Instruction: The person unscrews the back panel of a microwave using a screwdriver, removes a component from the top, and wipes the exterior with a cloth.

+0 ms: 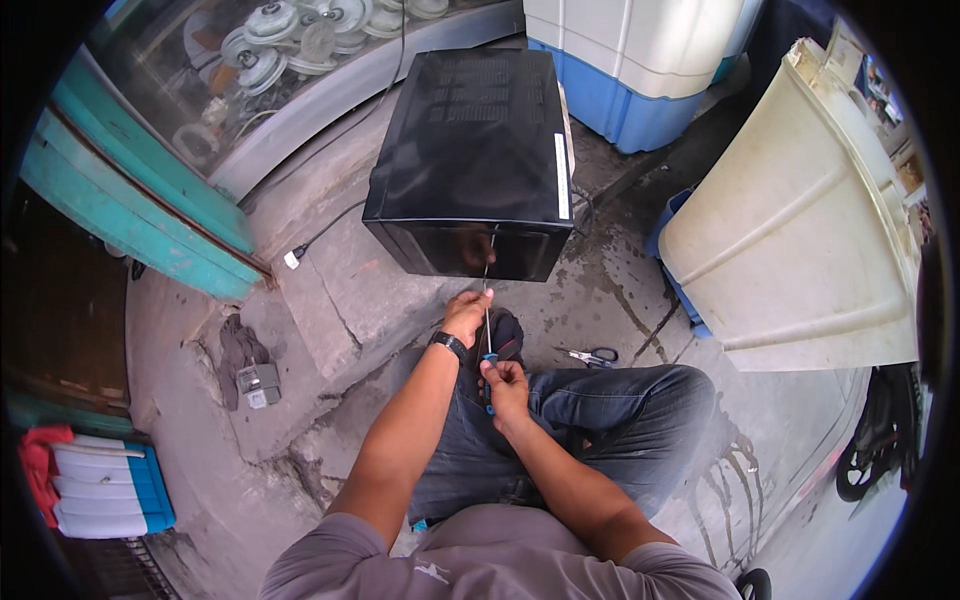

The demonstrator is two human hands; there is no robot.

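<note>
In front of me on the concrete stands a black box-shaped appliance [460, 140], like a microwave oven, with vent slots in its top and a glossy side facing me. My right hand [505, 390] is wrapped round the blue handle of a long screwdriver [489, 335]. Its thin shaft points away from me, up to the lower part of the glossy side. Further along the shaft, my left hand [466, 318] is closed on it with the fingertips, close to the appliance. Whether the tip sits in a screw is too small to tell.
Scissors [590, 356] lie right of my foot. A power plug [292, 259] rests left of the appliance. A grey cloth [240, 350] and a small grey box [259, 384] lie further left. A large cream tub [790, 220] stands right; a white-and-blue washing machine [630, 80] stands behind.
</note>
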